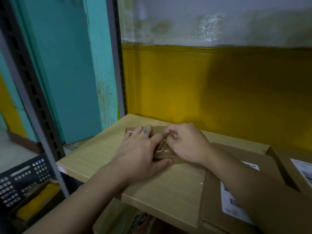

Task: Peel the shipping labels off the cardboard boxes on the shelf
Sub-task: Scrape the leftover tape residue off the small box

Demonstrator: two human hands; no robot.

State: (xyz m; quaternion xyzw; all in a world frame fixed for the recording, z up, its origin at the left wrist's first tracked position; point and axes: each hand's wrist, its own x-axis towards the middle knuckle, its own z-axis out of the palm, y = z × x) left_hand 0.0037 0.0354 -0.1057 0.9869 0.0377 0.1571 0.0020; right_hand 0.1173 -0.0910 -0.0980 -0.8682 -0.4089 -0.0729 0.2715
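Just beside the grey shelf upright [115,65], the left hand [140,157] presses flat, fingers [148,131] straight and spread, on the pale cardboard box [94,157], while the right hand's [188,143] curled fingers [169,131] pinch the glossy tape strip [164,152] across its top; a darker box [211,191] with a white shipping label [230,202] lies alongside.

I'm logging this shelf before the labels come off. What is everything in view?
tan box: one, light tan, under both hands
brown boxes: two, brown, right of the tan box
labels: at least two, white, on the brown boxes
tape: one strip, glossy brownish, across the tan box
crate: one, black, lower left
posts: two, grey, left
wall: yellow below, grey above, behind
left hand: flat on the tape
right hand: pinches the tape
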